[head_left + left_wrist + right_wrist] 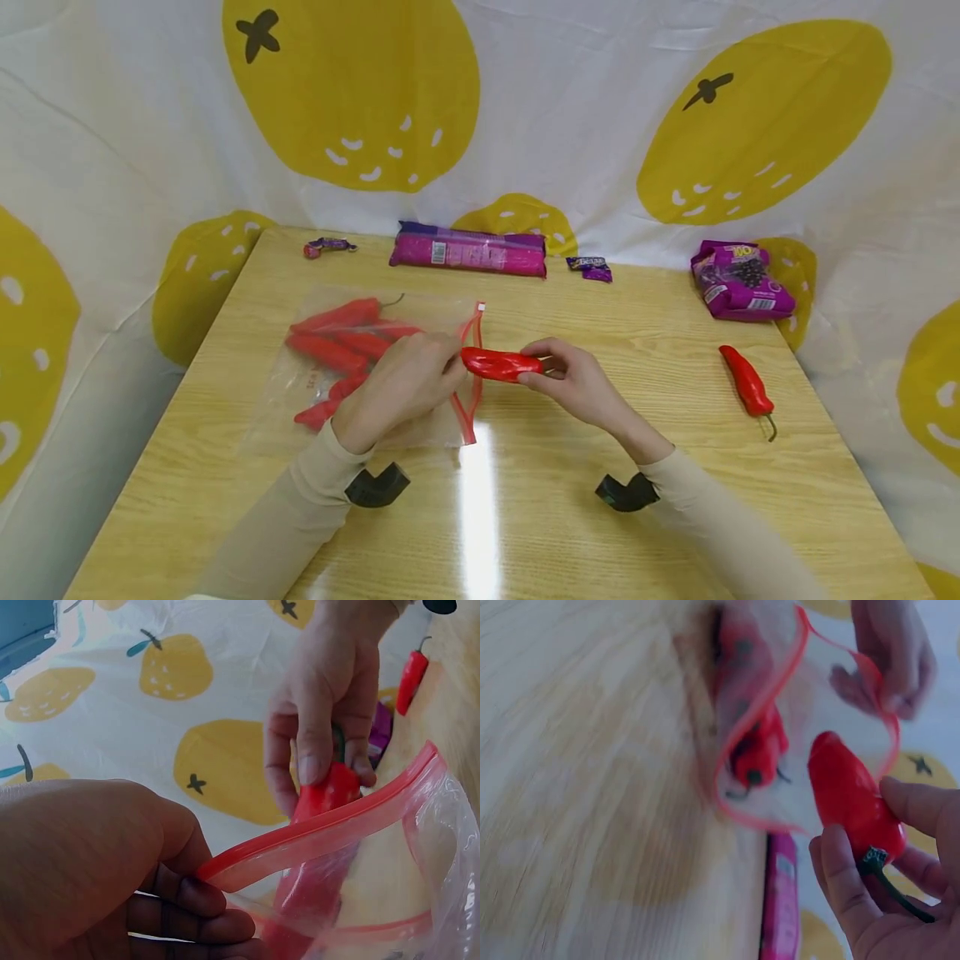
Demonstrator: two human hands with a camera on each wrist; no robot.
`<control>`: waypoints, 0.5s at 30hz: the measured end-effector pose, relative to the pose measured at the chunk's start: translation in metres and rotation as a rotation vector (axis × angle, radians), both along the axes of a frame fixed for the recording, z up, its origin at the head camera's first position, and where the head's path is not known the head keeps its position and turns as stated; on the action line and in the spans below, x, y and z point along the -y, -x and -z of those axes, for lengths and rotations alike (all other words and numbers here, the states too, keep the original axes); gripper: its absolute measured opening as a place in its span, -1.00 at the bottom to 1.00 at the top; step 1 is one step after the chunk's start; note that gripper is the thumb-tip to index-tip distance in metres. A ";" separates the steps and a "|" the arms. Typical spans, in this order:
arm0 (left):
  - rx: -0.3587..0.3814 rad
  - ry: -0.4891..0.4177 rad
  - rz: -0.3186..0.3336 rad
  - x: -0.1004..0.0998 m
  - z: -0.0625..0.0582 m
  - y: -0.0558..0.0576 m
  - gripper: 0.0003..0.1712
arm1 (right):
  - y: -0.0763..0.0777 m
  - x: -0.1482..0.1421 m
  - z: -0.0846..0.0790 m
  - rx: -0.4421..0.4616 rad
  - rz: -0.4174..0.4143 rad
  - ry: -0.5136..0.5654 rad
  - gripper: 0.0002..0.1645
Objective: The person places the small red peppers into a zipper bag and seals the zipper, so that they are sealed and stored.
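Note:
A clear zip bag (281,417) with a red zip edge lies on the table, several red peppers (330,353) inside it. My left hand (408,379) pinches the red edge of its mouth between thumb and finger, holding the opening apart. In my right hand (577,383) is another red pepper (851,791), gripped near its green stem end between thumb and fingers. Its tip points left into the bag's mouth; in the left wrist view its lower part shows through the clear plastic.
One loose red pepper (747,382) lies at the table's right side. Along the back are a long purple packet (468,252), small wrapped sweets (591,267), another sweet (328,246) and a purple bag with a grape picture (741,282). A patterned cloth hangs behind.

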State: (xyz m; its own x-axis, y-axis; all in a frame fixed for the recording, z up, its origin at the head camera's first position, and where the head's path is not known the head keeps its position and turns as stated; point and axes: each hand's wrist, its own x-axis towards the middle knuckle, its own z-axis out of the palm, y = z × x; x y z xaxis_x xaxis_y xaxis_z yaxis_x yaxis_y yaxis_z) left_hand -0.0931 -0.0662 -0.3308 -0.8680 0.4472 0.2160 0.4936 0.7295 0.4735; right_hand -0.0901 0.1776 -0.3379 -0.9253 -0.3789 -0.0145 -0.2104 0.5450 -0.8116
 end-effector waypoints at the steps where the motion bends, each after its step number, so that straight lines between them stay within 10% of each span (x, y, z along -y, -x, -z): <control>1: 0.011 0.004 -0.002 0.000 0.000 0.000 -0.75 | 0.000 0.010 -0.003 0.003 -0.026 0.015 -0.61; 15: -0.057 -0.043 0.026 0.002 0.002 0.001 -0.75 | 0.031 0.073 0.044 -0.054 -0.184 0.102 -0.64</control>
